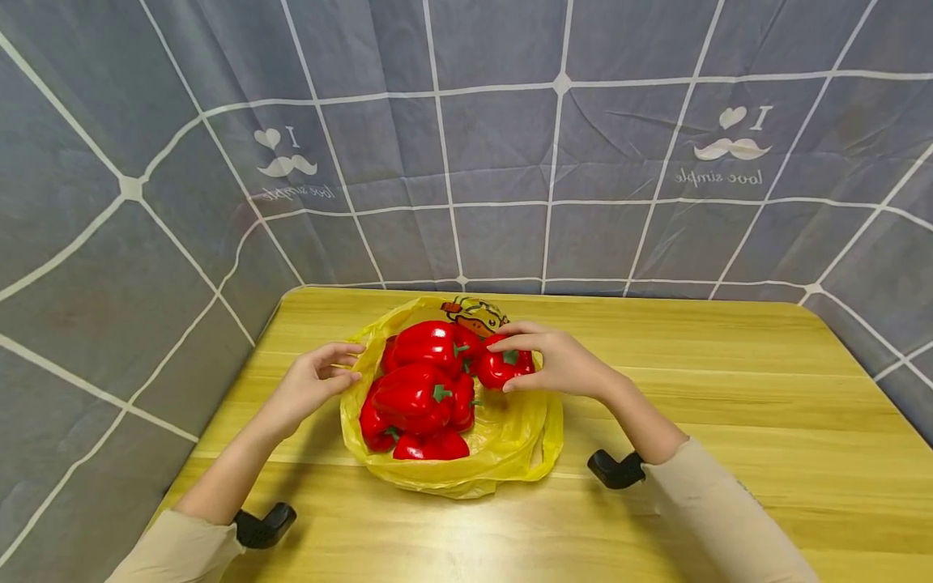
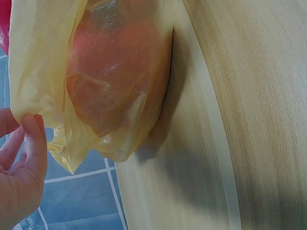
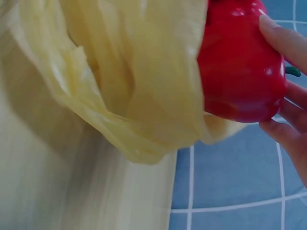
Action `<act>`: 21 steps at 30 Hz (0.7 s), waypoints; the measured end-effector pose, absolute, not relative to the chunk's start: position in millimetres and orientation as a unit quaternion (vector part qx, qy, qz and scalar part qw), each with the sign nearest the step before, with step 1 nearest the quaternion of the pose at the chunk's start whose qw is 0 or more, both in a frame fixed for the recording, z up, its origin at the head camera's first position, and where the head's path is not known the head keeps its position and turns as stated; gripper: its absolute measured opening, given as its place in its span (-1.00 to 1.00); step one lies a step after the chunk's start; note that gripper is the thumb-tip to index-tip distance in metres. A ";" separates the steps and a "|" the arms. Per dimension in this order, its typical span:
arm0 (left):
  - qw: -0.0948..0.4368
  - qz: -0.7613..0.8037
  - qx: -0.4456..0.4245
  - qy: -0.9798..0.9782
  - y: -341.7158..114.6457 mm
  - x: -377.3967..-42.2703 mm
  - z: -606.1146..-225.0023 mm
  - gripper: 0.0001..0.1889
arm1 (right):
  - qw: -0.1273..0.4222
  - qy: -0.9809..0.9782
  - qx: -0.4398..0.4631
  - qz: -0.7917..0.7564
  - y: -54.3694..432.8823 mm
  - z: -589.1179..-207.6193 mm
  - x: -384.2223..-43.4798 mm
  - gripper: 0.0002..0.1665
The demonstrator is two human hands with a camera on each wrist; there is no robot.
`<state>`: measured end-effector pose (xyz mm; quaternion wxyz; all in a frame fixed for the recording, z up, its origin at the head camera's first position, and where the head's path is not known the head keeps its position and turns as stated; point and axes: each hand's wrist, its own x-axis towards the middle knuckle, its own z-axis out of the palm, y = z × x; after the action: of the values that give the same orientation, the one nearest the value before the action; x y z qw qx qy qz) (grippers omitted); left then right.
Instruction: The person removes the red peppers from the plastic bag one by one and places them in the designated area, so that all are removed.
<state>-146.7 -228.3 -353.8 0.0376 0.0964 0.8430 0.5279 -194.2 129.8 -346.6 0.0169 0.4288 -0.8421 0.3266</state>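
A yellow plastic bag (image 1: 510,429) with a printed duck face lies spread on the table, its mouth facing up. Several glossy red bell peppers (image 1: 414,397) with green stems are heaped inside it. At the bag's left rim my left hand (image 1: 309,385) pinches the plastic between thumb and fingers, as the left wrist view shows at the bag's edge (image 2: 36,72). My right hand (image 1: 557,362) grips one bell pepper (image 1: 499,368) at the bag's right side, thumb and fingers around its stem end. In the right wrist view that pepper (image 3: 244,62) is partly behind the yellow plastic.
The light wooden table (image 1: 692,380) extends to the right and front of the bag. A grey curtain (image 1: 503,154) with white grid lines hangs behind and at both sides. Black wrist mounts (image 1: 615,470) stick out from both sleeves.
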 end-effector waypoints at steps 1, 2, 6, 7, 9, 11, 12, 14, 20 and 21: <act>0.039 0.529 0.095 0.842 -228.7 -147.1 -353.7 -0.58 | 0.018 -0.842 0.424 0.334 131.8 -345.0 -194.4 -0.43; 0.041 0.530 0.094 0.842 -228.9 -147.5 -353.5 -0.57 | 0.019 -0.840 0.420 0.341 133.6 -343.2 -194.6 -0.42; 0.044 0.534 0.091 0.839 -228.9 -149.1 -352.5 -0.57 | 0.023 -0.837 0.407 0.364 140.9 -337.5 -197.2 -0.42; 0.044 0.536 0.091 0.838 -228.6 -149.7 -352.1 -0.57 | 0.023 -0.837 0.403 0.370 142.7 -336.1 -197.7 -0.42; 0.045 0.539 0.091 0.836 -228.2 -150.3 -351.1 -0.57 | 0.022 -0.838 0.395 0.377 146.0 -334.4 -199.0 -0.42; 0.045 0.541 0.092 0.835 -227.6 -150.9 -350.5 -0.57 | 0.023 -0.838 0.391 0.381 148.9 -333.3 -199.7 -0.43; 0.045 0.541 0.092 0.834 -227.6 -151.0 -350.5 -0.57 | 0.024 -0.838 0.389 0.382 150.3 -333.1 -199.8 -0.43; 0.047 0.542 0.091 0.834 -227.4 -150.7 -350.8 -0.57 | 0.027 -0.837 0.388 0.384 152.6 -333.1 -199.6 -0.43; 0.053 0.538 0.086 0.837 -227.9 -147.9 -352.6 -0.58 | 0.030 -0.828 0.384 0.408 159.6 -334.8 -196.3 -0.44; 0.054 0.539 0.085 0.836 -228.2 -147.2 -352.8 -0.58 | 0.030 -0.826 0.382 0.412 160.9 -335.4 -195.6 -0.45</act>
<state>-147.2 -228.2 -352.8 0.0540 0.0849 0.8361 0.5392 -195.6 160.9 -335.4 0.0297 0.3822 -0.8265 0.4123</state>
